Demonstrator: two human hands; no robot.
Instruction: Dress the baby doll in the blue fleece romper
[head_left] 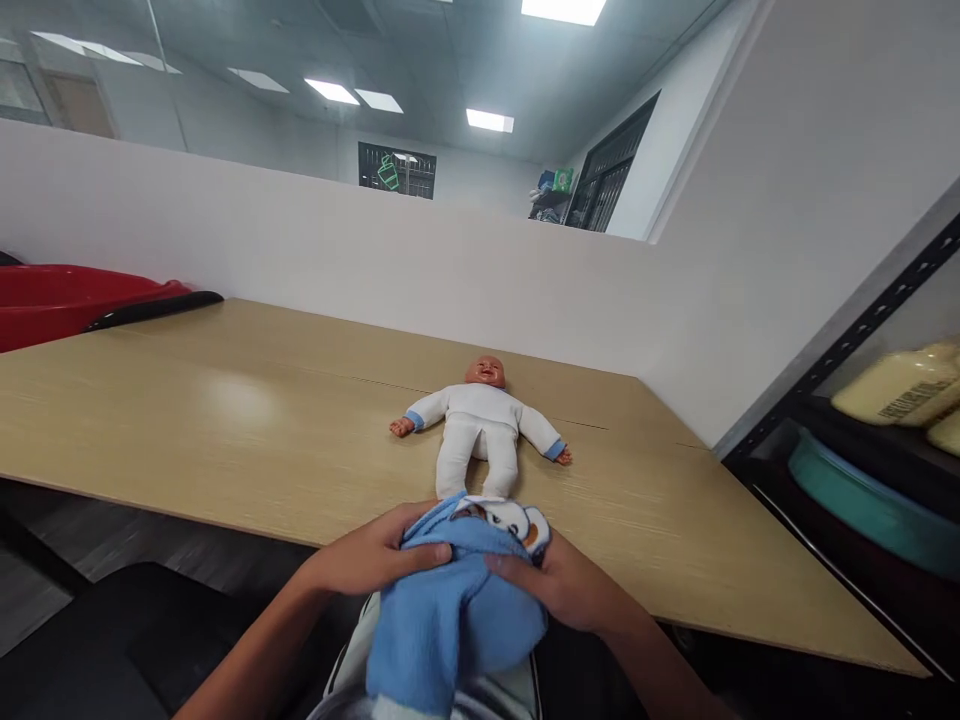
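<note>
A baby doll [484,425] in a white suit with blue cuffs lies on its back on the wooden table [225,440], arms spread and head toward the wall. At the table's near edge, in front of the doll's feet, I hold a blue fleecy baby garment [450,610] with a white animal-face patch on it. My left hand [382,550] grips its left side, thumb on top. On the other side my right hand [551,580] is closed round the cloth, thumb also on top. Most fingers of both hands are hidden under the fabric, whose lower part hangs over my lap.
A red plastic tub [75,300] with a black rim part stands at the far left. To the right, a black metal shelf [825,385] holds cream bottles [900,385] and a teal basin [870,500]. A white wall [375,260] with a window borders the table's back.
</note>
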